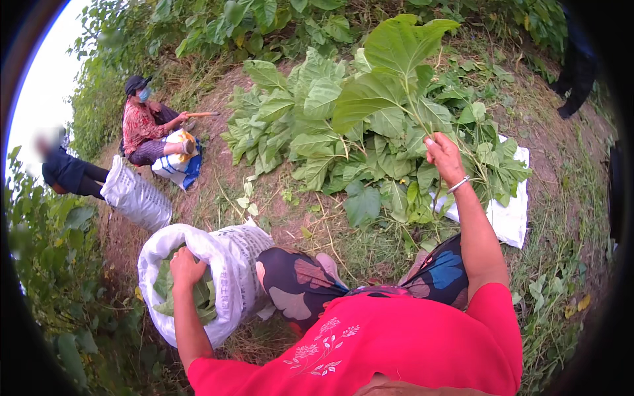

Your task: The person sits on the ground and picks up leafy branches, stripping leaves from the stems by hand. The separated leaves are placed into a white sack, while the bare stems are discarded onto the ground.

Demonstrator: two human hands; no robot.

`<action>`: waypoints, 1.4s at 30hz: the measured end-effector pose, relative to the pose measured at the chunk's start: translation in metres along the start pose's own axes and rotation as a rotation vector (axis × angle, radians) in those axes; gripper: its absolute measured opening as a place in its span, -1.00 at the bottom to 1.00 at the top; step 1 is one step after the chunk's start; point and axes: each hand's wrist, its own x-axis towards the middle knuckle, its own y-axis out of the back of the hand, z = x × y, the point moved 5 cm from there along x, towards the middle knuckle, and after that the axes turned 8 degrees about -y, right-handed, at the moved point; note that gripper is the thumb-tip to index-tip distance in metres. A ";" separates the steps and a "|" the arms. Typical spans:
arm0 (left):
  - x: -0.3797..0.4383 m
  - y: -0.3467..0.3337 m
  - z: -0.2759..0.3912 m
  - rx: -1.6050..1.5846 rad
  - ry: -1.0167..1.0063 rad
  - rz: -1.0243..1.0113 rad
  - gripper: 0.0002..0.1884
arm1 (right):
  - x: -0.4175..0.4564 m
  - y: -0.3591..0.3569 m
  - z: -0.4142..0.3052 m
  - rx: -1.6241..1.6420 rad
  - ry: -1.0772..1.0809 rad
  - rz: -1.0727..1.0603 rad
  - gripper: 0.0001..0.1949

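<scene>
My right hand [443, 156] grips the stem of a leafy green branch [396, 81], raised over a heap of cut leafy branches [317, 119] on the ground before me. Broad leaves spread from the top of that branch. At my left side stands a white woven sack [237, 257] with its rim rolled outward and printed writing on its wall. Inside its mouth, my left hand [187, 267] is over loose green leaves [203, 299]. Its fingers are bent and partly hidden, so I cannot tell whether it holds any leaves.
A white sheet or sack [510, 213] lies under the heap's right side. Further left, a seated person [143, 123] holds a stick-like wooden piece [200, 114] beside a white and blue bag [178, 161]. Another person [74, 171] is near a full white sack [136, 198]. Leafy plants [257, 22] border the slope.
</scene>
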 end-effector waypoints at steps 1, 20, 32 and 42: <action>-0.003 0.018 0.011 -0.085 0.004 -0.015 -0.33 | -0.005 -0.001 -0.007 -0.003 -0.002 -0.011 -0.79; 0.067 0.138 0.393 -0.565 -1.025 0.695 -0.72 | -0.044 -0.034 -0.035 -0.354 0.199 -0.026 -0.67; 0.112 0.073 0.437 -0.828 -0.983 0.343 -0.92 | -0.025 -0.017 -0.001 -0.134 -0.030 -0.212 -0.71; 0.121 0.044 0.436 -0.636 -0.930 0.333 -0.91 | -0.022 -0.031 0.004 -0.389 0.067 -0.223 -0.68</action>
